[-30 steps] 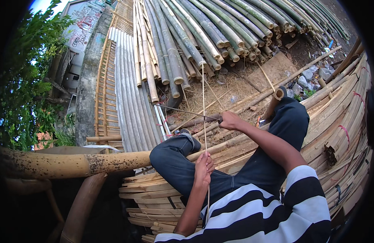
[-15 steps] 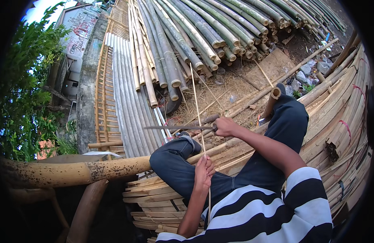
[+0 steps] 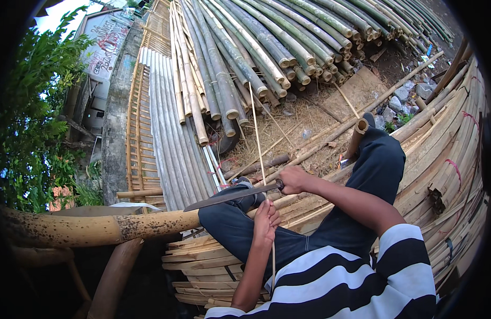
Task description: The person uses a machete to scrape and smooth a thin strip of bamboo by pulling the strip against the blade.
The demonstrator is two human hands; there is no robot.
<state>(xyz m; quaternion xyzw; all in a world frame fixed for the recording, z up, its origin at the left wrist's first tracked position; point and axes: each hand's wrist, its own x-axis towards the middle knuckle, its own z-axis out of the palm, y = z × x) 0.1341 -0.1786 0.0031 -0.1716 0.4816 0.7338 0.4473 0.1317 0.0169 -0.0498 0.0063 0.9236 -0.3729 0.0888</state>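
A long, thin bamboo strip [image 3: 258,135] runs from near my lap out toward the stacked poles. My left hand [image 3: 266,220] is closed round its near part, above my lap. In my right hand [image 3: 293,181] is the handle of a long-bladed machete [image 3: 232,196]; the fingers are wrapped round it. The dark blade points left, its tip over the thick bamboo pole by my knee. It crosses the strip just beyond my left hand. Whether the edge bites into the strip I cannot tell.
Many green bamboo poles [image 3: 256,42] lie stacked ahead. Split bamboo slats [image 3: 437,154] bend round beneath and right of me. A thick spotted bamboo pole [image 3: 155,222] stretches left from my knee. Corrugated sheets [image 3: 173,138] and a bamboo ladder-like frame [image 3: 136,133] lie at left.
My right hand has drawn the machete nearer along the strip, toward my left hand. The blade's tip has dropped lower. My left hand stays closed on the strip in nearly the same place.
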